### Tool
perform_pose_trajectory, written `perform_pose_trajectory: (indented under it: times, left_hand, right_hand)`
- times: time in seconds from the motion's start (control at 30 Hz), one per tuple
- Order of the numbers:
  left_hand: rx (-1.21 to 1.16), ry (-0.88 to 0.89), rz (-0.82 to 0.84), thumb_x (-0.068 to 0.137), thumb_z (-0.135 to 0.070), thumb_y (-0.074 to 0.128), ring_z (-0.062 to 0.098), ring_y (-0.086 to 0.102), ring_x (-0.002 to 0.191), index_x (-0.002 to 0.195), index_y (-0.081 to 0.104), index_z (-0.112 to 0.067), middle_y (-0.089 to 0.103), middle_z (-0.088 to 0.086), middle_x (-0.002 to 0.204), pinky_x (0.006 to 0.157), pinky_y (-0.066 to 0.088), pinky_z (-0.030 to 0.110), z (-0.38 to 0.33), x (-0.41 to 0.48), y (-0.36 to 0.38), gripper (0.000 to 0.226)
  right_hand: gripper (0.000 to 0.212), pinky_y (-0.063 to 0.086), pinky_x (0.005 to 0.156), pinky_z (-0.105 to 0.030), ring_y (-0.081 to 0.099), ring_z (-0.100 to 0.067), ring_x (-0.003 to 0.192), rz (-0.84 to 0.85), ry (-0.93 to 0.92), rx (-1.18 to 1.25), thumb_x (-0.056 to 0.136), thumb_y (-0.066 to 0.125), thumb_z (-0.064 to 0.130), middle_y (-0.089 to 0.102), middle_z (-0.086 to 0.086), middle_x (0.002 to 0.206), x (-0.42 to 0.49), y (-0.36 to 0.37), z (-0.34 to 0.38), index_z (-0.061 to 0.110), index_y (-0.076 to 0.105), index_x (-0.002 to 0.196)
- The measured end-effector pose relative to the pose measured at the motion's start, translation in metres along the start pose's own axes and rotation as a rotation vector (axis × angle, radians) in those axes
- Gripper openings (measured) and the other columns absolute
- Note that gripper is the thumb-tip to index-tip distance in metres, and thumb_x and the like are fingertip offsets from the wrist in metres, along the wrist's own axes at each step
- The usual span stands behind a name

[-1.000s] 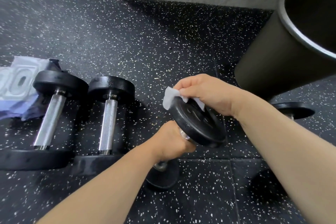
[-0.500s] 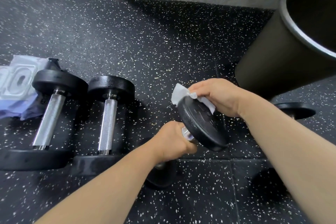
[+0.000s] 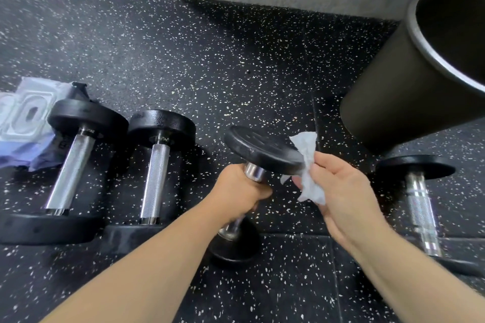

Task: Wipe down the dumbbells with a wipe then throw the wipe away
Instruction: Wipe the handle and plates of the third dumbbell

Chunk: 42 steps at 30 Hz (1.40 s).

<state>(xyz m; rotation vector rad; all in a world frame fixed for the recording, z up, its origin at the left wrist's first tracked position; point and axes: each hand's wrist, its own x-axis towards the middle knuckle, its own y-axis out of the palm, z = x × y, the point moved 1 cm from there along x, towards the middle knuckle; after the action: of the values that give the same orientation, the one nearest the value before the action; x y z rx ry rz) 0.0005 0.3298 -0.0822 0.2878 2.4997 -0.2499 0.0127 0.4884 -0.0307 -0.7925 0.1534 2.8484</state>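
Hold the likely heavy, rigid dumbbell point(image 3: 262, 147) by its handle point(image 3: 254, 172), left grip point(image 3: 236, 190) clamped there; limp wipe point(image 3: 307, 162) pinched in right grip point(image 3: 349, 191) at three o'clock.

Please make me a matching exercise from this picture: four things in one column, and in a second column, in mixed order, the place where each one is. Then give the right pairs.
Things
1. white wipe
2. lifted dumbbell
3. black bin
4. pack of wipes

Places
A. gripped by its handle in the left hand
B. on the floor at the far left edge of the view
C. at the top right of the view, its mouth open
D. pinched in the fingers of the right hand

Right pairs: 1-D, 2-A, 3-C, 4-B.
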Motion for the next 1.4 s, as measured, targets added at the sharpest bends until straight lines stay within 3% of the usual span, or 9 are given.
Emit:
perform_pose_trajectory:
  times: [0.17, 0.3, 0.37, 0.53, 0.87, 1.03, 1.17, 1.3, 1.4]
  left_hand:
    - [-0.032, -0.037, -0.041, 0.074, -0.001, 0.068, 0.015, 0.042, 0.039, 0.060, 0.048, -0.012, 0.049, 0.001, 0.043, 0.046, 0.037, 0.024, 0.000, 0.009, 0.002, 0.027]
    - [-0.026, -0.048, -0.058, 0.072, -0.003, 0.068, 0.015, 0.041, 0.037, 0.058, 0.047, -0.012, 0.049, 0.000, 0.041, 0.048, 0.038, 0.025, -0.001, 0.010, 0.004, 0.026]
    - [-0.026, -0.049, -0.058, 0.072, -0.005, 0.067, 0.018, 0.042, 0.040, 0.062, 0.049, -0.012, 0.051, 0.004, 0.046, 0.050, 0.039, 0.027, -0.002, 0.010, 0.005, 0.022]
    - [-0.045, -0.030, -0.078, 0.073, -0.004, 0.066, 0.019, 0.042, 0.042, 0.067, 0.050, -0.010, 0.049, 0.006, 0.050, 0.047, 0.039, 0.027, 0.001, 0.012, 0.007, 0.018]
    - [0.023, 0.089, -0.089, 0.076, 0.006, 0.053, 0.016, 0.032, 0.048, 0.065, 0.049, 0.000, 0.038, 0.010, 0.053, 0.040, 0.026, 0.023, -0.003, 0.006, 0.014, 0.013]
    - [0.024, 0.107, -0.037, 0.073, 0.002, 0.056, 0.016, 0.034, 0.051, 0.062, 0.050, -0.002, 0.040, 0.007, 0.053, 0.044, 0.028, 0.025, -0.002, 0.003, 0.017, 0.014]
    - [0.105, 0.034, -0.040, 0.068, -0.014, 0.064, 0.018, 0.042, 0.055, 0.070, 0.053, -0.009, 0.047, 0.009, 0.060, 0.051, 0.034, 0.032, 0.002, 0.009, 0.017, 0.012]
    - [0.119, 0.106, -0.067, 0.065, -0.014, 0.063, 0.017, 0.040, 0.049, 0.066, 0.046, -0.011, 0.044, 0.005, 0.056, 0.048, 0.034, 0.029, 0.001, 0.007, 0.017, 0.017]
    - [0.072, 0.095, -0.069, 0.071, 0.000, 0.064, 0.012, 0.032, 0.047, 0.057, 0.044, -0.013, 0.037, -0.002, 0.049, 0.045, 0.027, 0.023, 0.002, 0.005, 0.021, 0.028]
  right_hand:
    - [0.019, 0.051, 0.067, -0.030, 0.056, -0.015, 0.066, -0.141, -0.520, -0.445, 0.089, 0.066, 0.004, 0.067, -0.011, 0.078, -0.012, 0.005, -0.007, 0.019, 0.070, 0.077]
    - [0.016, 0.050, 0.078, -0.016, 0.063, -0.012, 0.079, -0.107, -0.941, -0.616, 0.088, 0.066, 0.004, 0.066, 0.000, 0.089, -0.014, 0.006, -0.002, 0.017, 0.076, 0.091]
    - [0.011, 0.052, 0.074, -0.024, 0.061, -0.020, 0.079, -0.136, -1.027, -0.680, 0.088, 0.068, 0.007, 0.063, -0.002, 0.091, -0.012, 0.008, -0.001, 0.010, 0.076, 0.095]
    - [0.009, 0.048, 0.067, -0.035, 0.055, -0.026, 0.078, -0.048, -1.099, -0.724, 0.087, 0.067, 0.001, 0.055, -0.007, 0.086, -0.004, 0.022, 0.005, -0.003, 0.074, 0.091]
    - [0.012, 0.048, 0.052, -0.042, 0.051, -0.030, 0.071, 0.310, -1.191, -1.244, 0.074, 0.067, -0.002, 0.052, -0.010, 0.076, 0.022, 0.085, 0.043, 0.001, 0.063, 0.062]
    - [0.023, 0.047, 0.072, -0.042, 0.051, -0.025, 0.087, 0.436, -1.073, -1.287, 0.087, 0.048, 0.014, 0.056, -0.005, 0.098, 0.003, 0.048, 0.049, 0.007, 0.069, 0.086]
    - [0.025, 0.049, 0.074, -0.045, 0.057, -0.027, 0.088, 0.441, -1.150, -1.352, 0.073, 0.054, 0.002, 0.062, -0.005, 0.105, -0.013, 0.026, 0.055, 0.010, 0.072, 0.090]
    - [0.036, 0.051, 0.067, -0.043, 0.063, -0.030, 0.087, 0.495, -1.247, -1.348, 0.072, 0.044, 0.007, 0.070, -0.002, 0.100, -0.004, 0.039, 0.063, 0.014, 0.076, 0.087]
    - [0.039, 0.048, 0.081, -0.044, 0.062, -0.027, 0.101, 0.572, -1.099, -1.495, 0.078, 0.043, 0.006, 0.071, 0.003, 0.107, 0.007, 0.066, 0.066, 0.018, 0.076, 0.096]
